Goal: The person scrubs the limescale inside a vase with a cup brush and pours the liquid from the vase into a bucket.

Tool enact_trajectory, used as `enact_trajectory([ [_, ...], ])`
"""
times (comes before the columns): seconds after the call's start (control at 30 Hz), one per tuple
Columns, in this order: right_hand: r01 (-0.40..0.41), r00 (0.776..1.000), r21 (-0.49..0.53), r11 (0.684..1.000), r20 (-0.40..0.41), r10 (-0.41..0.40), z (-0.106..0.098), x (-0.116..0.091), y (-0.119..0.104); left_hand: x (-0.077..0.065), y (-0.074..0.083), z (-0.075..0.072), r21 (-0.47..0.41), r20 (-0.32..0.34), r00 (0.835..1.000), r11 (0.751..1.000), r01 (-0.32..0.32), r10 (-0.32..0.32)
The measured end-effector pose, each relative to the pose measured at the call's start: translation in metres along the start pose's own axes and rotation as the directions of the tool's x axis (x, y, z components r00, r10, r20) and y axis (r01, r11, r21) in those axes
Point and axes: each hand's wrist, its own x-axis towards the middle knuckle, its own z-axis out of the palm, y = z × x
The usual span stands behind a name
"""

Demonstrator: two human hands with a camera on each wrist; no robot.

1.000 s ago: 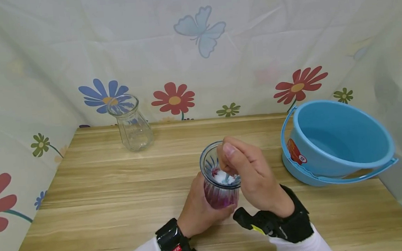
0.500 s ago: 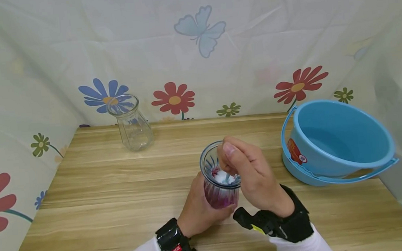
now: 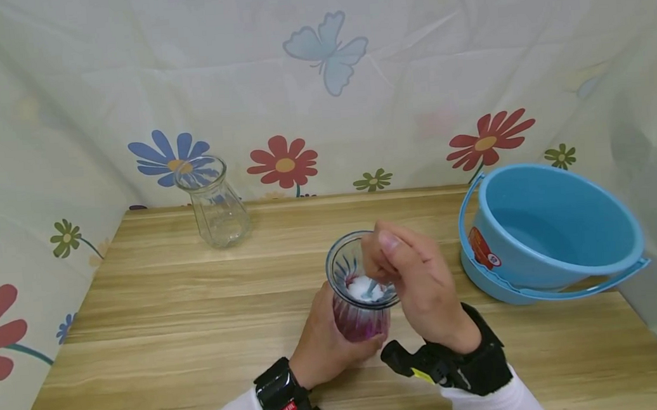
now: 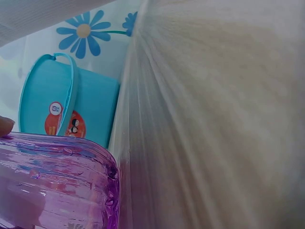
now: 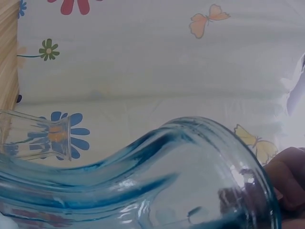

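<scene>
My left hand (image 3: 327, 345) grips the lower body of a ribbed glass vase (image 3: 362, 324), which tilts with its mouth facing up. The glass is purple at the base, as the left wrist view shows (image 4: 62, 176), and blue toward its flared rim. Curled over that mouth, my right hand (image 3: 419, 281) pinches a thin blue stick (image 3: 372, 287). The stick runs down to a white, soft-looking head (image 3: 359, 285) inside the vase; its upper end is hidden by the fingers. In the right wrist view, fingers (image 5: 289, 176) show just beyond the rim.
A second vase (image 3: 221, 219), of clear glass, stands at the back left of the wooden table (image 3: 160, 331). To the right, a blue bucket (image 3: 489, 213) has its handle folded down. A flower-print curtain (image 3: 227, 66) surrounds the back and sides.
My right hand has shifted slightly right over the vase's mouth, showing more of the white head. The left hand keeps its hold on the vase. Bucket and clear vase stay put.
</scene>
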Motion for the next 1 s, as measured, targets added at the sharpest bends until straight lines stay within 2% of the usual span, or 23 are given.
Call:
enact_trajectory([
  [0.37,0.124,0.992,0.130,0.984,-0.045,-0.119,-0.0032,-0.0022,-0.0028,0.0003,0.0017,-0.0003,0.006,-0.002,1.000,1.000,-0.025,0.025],
  [0.57,0.170,0.985,0.183,0.968,-0.065,-0.160,-0.0049,-0.0060,-0.0027,-0.0001,0.0023,-0.0004,0.050,-0.024,0.999,0.998,-0.037,0.038],
  [0.77,0.167,0.985,0.172,0.971,-0.070,-0.157,-0.0038,-0.0037,-0.0021,-0.0003,0.0030,-0.0005,0.043,-0.021,0.999,0.999,-0.034,0.035],
  [1.0,0.087,0.996,0.082,0.993,-0.018,-0.085,-0.0003,-0.0001,-0.0003,-0.0013,0.0044,-0.0008,0.036,-0.007,1.000,0.999,-0.008,0.008],
])
